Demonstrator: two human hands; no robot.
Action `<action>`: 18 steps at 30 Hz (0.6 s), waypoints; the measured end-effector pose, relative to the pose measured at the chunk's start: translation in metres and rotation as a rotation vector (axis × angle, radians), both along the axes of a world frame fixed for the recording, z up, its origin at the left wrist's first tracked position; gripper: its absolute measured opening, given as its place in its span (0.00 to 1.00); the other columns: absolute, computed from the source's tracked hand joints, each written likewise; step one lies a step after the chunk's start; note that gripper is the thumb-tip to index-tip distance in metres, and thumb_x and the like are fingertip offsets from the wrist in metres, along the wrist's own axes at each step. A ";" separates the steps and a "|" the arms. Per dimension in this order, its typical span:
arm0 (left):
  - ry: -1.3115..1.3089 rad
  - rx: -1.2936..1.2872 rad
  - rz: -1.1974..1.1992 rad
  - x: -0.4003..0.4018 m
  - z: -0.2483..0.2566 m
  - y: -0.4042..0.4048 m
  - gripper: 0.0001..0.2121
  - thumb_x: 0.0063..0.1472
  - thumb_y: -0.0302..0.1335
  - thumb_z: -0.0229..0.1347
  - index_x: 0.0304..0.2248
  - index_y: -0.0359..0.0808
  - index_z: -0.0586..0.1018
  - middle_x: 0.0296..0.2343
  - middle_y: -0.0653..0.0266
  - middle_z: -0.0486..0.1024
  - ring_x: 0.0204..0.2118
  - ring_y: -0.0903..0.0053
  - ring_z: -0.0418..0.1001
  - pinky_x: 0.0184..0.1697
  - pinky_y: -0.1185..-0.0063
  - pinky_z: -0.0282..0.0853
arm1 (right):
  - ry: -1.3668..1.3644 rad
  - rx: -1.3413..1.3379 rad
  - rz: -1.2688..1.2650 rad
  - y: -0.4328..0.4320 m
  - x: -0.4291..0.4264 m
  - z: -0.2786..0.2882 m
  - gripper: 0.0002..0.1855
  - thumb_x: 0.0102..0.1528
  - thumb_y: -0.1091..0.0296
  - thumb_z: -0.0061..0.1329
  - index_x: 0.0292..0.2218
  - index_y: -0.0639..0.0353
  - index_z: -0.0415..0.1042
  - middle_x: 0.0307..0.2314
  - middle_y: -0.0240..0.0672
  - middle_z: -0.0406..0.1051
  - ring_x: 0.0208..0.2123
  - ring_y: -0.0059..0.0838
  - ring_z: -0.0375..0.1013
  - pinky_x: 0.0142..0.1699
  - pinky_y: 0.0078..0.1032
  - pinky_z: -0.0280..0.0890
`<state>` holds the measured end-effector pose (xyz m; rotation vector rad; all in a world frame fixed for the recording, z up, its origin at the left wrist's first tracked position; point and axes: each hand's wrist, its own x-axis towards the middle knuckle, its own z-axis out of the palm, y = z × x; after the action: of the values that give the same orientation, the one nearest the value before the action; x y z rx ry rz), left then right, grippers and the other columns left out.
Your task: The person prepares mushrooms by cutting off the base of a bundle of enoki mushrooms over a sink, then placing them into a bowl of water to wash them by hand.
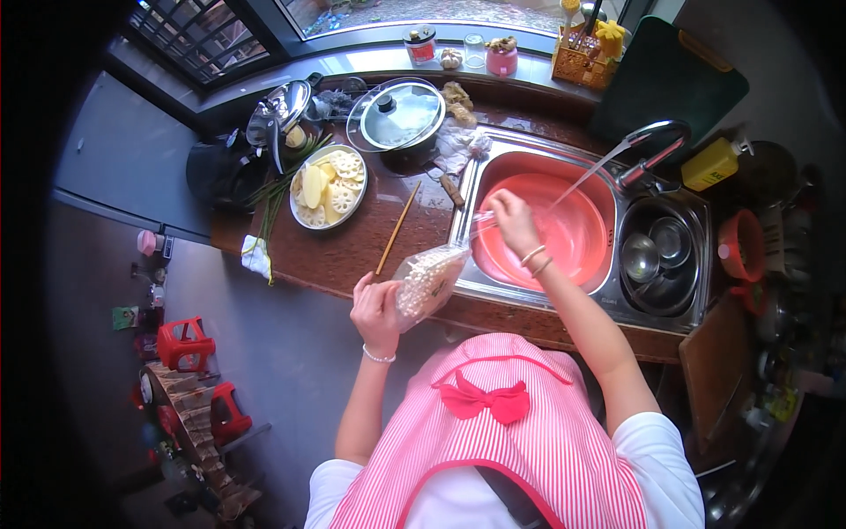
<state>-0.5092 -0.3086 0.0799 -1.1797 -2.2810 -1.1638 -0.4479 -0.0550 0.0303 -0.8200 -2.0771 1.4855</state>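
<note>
My left hand (375, 311) grips the lower left edge of a clear plastic bag (429, 281) full of small pale pieces, over the counter's front edge. At the bag's narrow top, my right hand (515, 221) pinches the drawn-out plastic above the left side of the sink. Under my right hand lies a pink plastic basin (568, 231) in the left sink bowl. Water runs into it from a chrome faucet (661, 152). A single wooden chopstick (398, 228) rests on the counter to the left of the bag.
A white plate (301, 215) of sliced lotus root and potato stands at the left, beside green stalks (268, 211). Behind are a glass-lidded pot (401, 119) and a wooden-handled tool (452, 190). The right sink bowl holds metal bowls (640, 256). A wooden board (717, 370) leans at the right.
</note>
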 end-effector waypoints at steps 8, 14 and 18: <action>-0.548 0.489 0.167 -0.006 0.014 -0.061 0.08 0.60 0.25 0.49 0.24 0.31 0.73 0.22 0.69 0.69 0.28 0.85 0.67 0.33 0.88 0.60 | -0.462 0.509 0.194 0.027 0.051 -0.108 0.06 0.50 0.70 0.43 0.26 0.61 0.70 0.22 0.45 0.70 0.27 0.43 0.71 0.33 0.35 0.65; -0.458 0.546 0.134 -0.009 0.024 -0.084 0.08 0.59 0.25 0.50 0.23 0.31 0.72 0.20 0.71 0.67 0.23 0.88 0.60 0.27 0.88 0.56 | 0.057 -0.043 0.436 -0.069 0.027 -0.011 0.05 0.52 0.75 0.40 0.28 0.65 0.66 0.23 0.38 0.66 0.27 0.31 0.68 0.35 0.23 0.63; -0.462 0.471 0.077 -0.005 0.013 -0.081 0.08 0.58 0.24 0.50 0.23 0.30 0.73 0.19 0.70 0.67 0.22 0.87 0.59 0.26 0.87 0.55 | 0.261 -0.157 0.529 -0.105 0.002 0.048 0.04 0.49 0.76 0.38 0.28 0.65 0.64 0.23 0.40 0.65 0.29 0.33 0.68 0.36 0.24 0.61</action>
<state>-0.5139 -0.3901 0.0933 -0.6891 -2.1297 -1.9650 -0.4456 -0.1599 0.0784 -0.1035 -2.0847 1.9245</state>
